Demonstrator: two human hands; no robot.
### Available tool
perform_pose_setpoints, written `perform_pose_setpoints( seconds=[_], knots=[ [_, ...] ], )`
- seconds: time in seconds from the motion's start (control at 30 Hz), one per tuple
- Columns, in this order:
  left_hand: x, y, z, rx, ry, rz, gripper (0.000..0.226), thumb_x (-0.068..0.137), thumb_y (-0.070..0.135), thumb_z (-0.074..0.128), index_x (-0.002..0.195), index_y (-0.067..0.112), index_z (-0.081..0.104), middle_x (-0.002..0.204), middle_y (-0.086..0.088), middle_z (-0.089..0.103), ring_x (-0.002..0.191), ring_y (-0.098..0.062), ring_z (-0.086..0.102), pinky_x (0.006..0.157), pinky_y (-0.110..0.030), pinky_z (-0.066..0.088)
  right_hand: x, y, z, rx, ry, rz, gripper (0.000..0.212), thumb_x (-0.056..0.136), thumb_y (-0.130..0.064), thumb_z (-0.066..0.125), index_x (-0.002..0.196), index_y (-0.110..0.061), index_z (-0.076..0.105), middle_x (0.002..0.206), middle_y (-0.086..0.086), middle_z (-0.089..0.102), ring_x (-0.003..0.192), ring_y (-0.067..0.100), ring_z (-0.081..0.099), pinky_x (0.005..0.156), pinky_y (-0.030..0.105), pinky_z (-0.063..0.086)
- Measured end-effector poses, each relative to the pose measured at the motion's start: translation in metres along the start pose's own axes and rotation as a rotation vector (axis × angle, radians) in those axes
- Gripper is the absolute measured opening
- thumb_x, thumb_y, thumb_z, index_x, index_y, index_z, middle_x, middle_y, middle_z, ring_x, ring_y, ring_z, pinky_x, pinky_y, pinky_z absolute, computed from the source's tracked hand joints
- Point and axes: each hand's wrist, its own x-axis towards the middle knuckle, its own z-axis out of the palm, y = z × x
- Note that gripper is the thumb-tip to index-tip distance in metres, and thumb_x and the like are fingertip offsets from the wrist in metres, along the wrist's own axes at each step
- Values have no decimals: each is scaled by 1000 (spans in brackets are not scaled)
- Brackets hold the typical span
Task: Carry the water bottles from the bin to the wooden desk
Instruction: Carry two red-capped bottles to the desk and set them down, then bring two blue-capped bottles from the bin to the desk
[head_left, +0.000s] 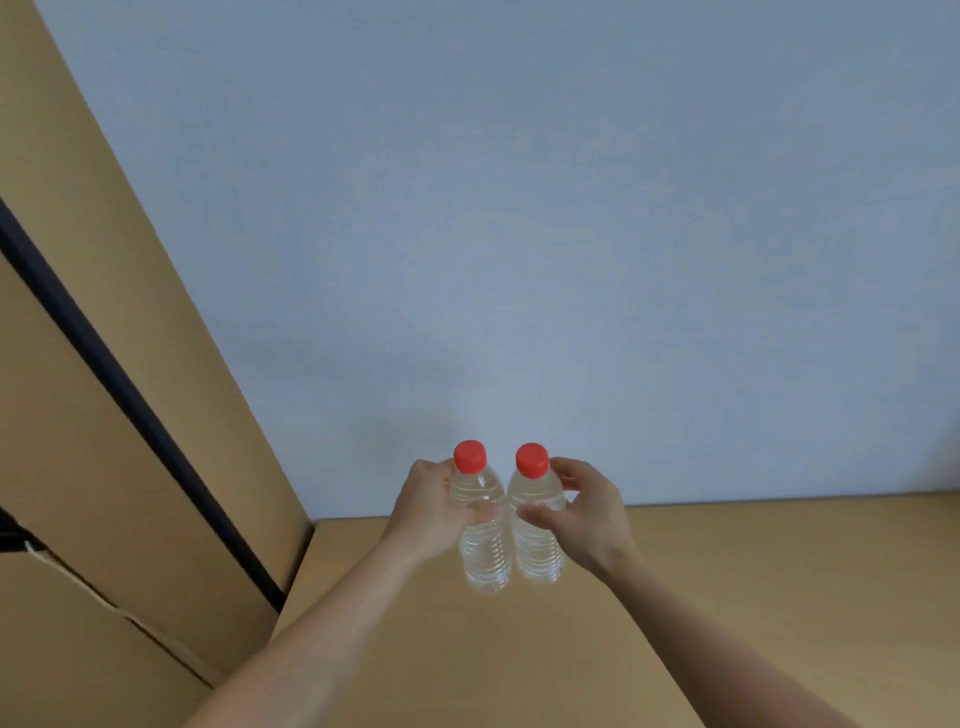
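You have two clear water bottles standing upright on the wooden desk (727, 597), side by side and touching or nearly so, each with a red cap and filled with clear water almost to the neck. Your left hand (436, 512) is wrapped around the left bottle (483, 540), the fingers clamped on its upper body just under the cap, thumb across the front. Your right hand (587, 512) sits at the right bottle (537, 535) with the fingers (563, 467) spread loosely apart; the thumb touches the front of it, but you cannot tell whether the far fingers still touch. Both bottles stand between your two palms, close to the pale blue wall (571, 208)
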Motion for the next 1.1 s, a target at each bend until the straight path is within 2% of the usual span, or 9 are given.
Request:
perform_pose_setpoints(
  seconds=[0.13,0.23,0.47,0.57,0.67,0.8,0.87,0.97,1.1],
  knots=[
    [52,-28,10,-39,13,-17,37,53,44,76,85,30,64,97,-9,64,86,-19,65,70,-27,47,38,9,21,-9,45,20,48,66,-16,79,104,-32,54,101,-15,57,100,8,54,90,26,43],
    [75,-44,18,-88,87,-38,53,60,30,81,106,20,57,106,-1,54,92,-17,60,83,-35,50,61,22,44,11,91,59,49,66,-15,78,92,-44,48,104,-15,57,101,6,54,92,27,44],
    [97,-78,31,-199,187,-68,54,68,19,79,114,15,52,119,-2,48,97,-16,56,85,-29,45,86,38,83,33,163,140,50,70,-12,77,114,-24,57,113,-4,53,101,-4,52,98,28,44],
    [101,-86,30,-176,194,-57,60,70,21,79,121,13,49,125,-6,47,99,-18,55,86,-28,44,95,38,91,-34,158,174,58,72,-17,75,125,-17,52,122,-3,54,110,7,53,103,33,42],
    [99,-82,31,-28,196,-32,65,73,28,75,127,10,43,128,-8,47,118,-25,50,89,-33,45,91,36,95,-95,166,204,65,76,-24,74,133,-15,44,133,-4,53,124,13,48,104,27,37],
    [90,-63,9,-8,347,125,64,71,26,76,124,3,47,125,-14,52,120,-29,44,88,-32,42,79,24,82,-112,202,211,79,75,-33,74,142,-19,33,132,-14,40,129,6,38,107,25,32],
    [84,-44,-3,-79,417,243,54,73,17,75,119,3,51,119,-12,56,111,-26,50,86,-27,37,69,17,63,-80,309,190,72,75,-34,74,137,-19,40,125,-15,47,121,3,46,104,25,38],
    [73,-4,-6,-108,292,361,43,76,20,73,114,8,56,107,1,59,96,-13,50,80,-22,36,42,6,21,-9,474,195,47,77,-31,72,120,-23,55,106,-14,62,101,1,59,90,23,49],
    [54,50,39,-181,-159,426,30,79,24,70,107,22,59,93,12,65,90,-7,58,72,-17,42,-23,11,-50,-34,734,249,33,78,-30,70,109,-26,61,91,-11,66,87,0,62,76,15,50]
  ],
)
